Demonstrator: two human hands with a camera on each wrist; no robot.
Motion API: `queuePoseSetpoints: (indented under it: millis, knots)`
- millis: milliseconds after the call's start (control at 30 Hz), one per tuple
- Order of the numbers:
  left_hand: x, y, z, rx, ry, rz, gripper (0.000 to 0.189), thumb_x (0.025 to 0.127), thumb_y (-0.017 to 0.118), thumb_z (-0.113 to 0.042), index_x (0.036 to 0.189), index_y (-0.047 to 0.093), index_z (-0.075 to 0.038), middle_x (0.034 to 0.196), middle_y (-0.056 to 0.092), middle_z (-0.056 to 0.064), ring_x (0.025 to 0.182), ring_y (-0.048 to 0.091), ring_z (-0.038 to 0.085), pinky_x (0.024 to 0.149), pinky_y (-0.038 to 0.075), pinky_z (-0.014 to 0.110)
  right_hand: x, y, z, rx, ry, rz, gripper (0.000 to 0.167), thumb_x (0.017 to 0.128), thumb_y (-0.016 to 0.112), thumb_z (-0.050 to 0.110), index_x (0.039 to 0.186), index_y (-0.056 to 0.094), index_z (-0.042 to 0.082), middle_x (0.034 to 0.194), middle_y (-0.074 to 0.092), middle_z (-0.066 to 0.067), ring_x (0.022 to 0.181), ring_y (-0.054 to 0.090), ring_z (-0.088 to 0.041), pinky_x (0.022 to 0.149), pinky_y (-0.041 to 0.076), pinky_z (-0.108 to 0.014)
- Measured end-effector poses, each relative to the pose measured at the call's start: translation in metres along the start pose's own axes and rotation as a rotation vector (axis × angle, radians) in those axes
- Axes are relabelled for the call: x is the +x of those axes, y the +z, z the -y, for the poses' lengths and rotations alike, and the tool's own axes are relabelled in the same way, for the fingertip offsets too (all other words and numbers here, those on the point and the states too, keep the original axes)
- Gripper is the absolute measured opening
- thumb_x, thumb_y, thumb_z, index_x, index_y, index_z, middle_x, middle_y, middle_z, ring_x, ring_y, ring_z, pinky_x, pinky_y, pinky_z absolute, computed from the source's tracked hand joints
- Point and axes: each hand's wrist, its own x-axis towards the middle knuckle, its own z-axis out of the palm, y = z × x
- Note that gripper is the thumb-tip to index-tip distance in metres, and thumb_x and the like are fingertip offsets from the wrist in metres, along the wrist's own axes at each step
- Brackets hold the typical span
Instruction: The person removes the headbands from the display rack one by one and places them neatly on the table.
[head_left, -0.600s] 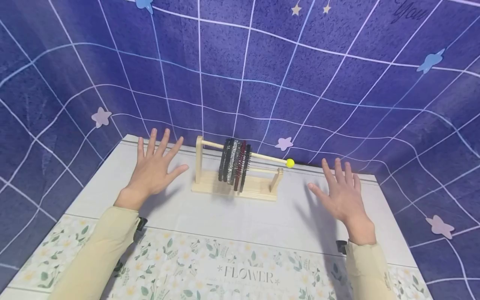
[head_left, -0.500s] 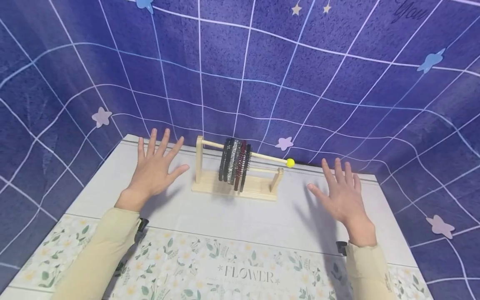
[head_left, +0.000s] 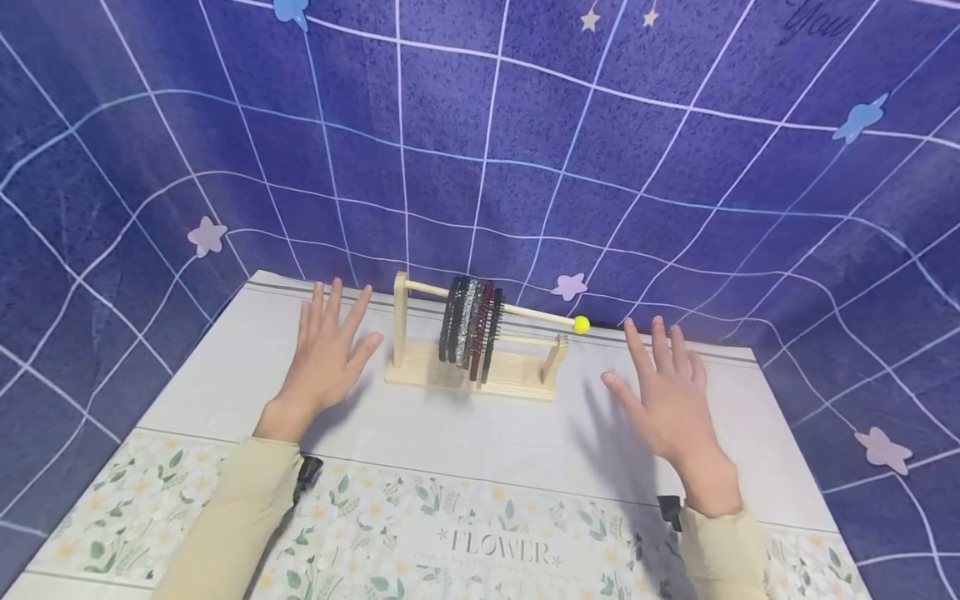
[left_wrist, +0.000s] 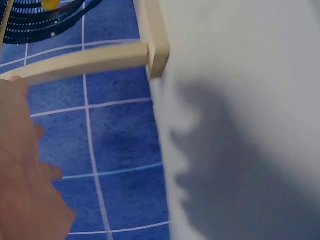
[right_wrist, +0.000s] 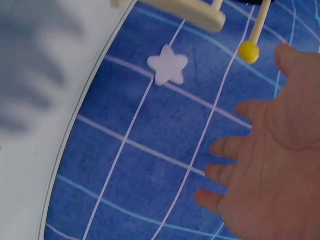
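Note:
A pale wooden stand sits near the back of the table. Its upper rod carries several hair bands in black, silver and dark red, one with comb teeth, and ends at the right in a yellow ball. My left hand hovers above the table left of the stand, fingers straight, holding nothing. To the right of the yellow ball, my right hand is also spread in the air with nothing in it. In the right wrist view its palm is seen apart from the ball.
A white cloth covers the table, with a flower-printed band and the word FLOWER at the front. A blue curtain with grid lines and stars hangs behind and at both sides. Each hand's shadow falls on the cloth.
Both hands have moved a little inward, toward the stand, and slightly nearer the person. The left fingers have drawn closer together. The stand and bands have stayed in place.

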Motion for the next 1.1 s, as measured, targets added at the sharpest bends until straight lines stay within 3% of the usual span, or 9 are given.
queuePoseSetpoints:
  millis: [200,467,700,933,1100]
  knots:
    - [-0.005,0.022,-0.004,-0.181,-0.048,-0.057,0.069,0.119,0.04,-0.045,0.179,0.018,-0.018,0.184,-0.004,0.026,0.17,-0.01,0.049,0.136,-0.002,0.073,-0.005,0.002,0.017,0.029,-0.017,-0.036,0.078,0.116,0.048,0.054,0.178,0.023,0.013,0.179,0.016,-0.035,0.166,0.012,-0.058,0.128,0.016,-0.082]
    - [-0.005,0.041,-0.021,-0.359,-0.099,-0.113,0.065,0.12,0.039,-0.039,0.179,0.019,-0.021,0.185,0.009,0.02,0.17,0.005,0.047,0.129,0.015,0.084,-0.006,0.001,0.037,0.074,-0.022,-0.084,0.073,0.117,0.051,0.045,0.177,0.026,0.012,0.177,0.022,-0.036,0.164,0.019,-0.057,0.126,0.021,-0.08]
    - [-0.003,0.052,-0.033,-0.519,-0.148,-0.176,0.061,0.121,0.041,-0.034,0.178,0.023,-0.021,0.18,0.028,0.018,0.166,0.025,0.044,0.134,0.02,0.073,-0.005,0.007,0.049,0.148,-0.018,-0.162,0.07,0.115,0.057,0.038,0.175,0.032,0.01,0.173,0.032,-0.036,0.16,0.029,-0.058,0.124,0.027,-0.078]
    - [-0.004,0.064,-0.042,-0.823,-0.172,-0.247,0.055,0.121,0.045,-0.022,0.172,0.03,-0.007,0.168,0.042,0.025,0.158,0.041,0.043,0.136,0.031,0.057,-0.004,0.01,0.061,0.226,-0.029,-0.273,0.064,0.114,0.061,0.029,0.171,0.04,0.007,0.166,0.045,-0.033,0.152,0.043,-0.055,0.122,0.033,-0.075]
    - [-0.005,0.075,-0.043,-0.979,-0.201,-0.276,0.048,0.121,0.044,-0.017,0.166,0.033,-0.004,0.165,0.045,0.019,0.156,0.043,0.036,0.136,0.031,0.053,-0.003,0.015,0.068,0.29,-0.032,-0.371,0.057,0.112,0.063,0.025,0.165,0.051,0.007,0.159,0.056,-0.026,0.146,0.052,-0.05,0.122,0.037,-0.07]
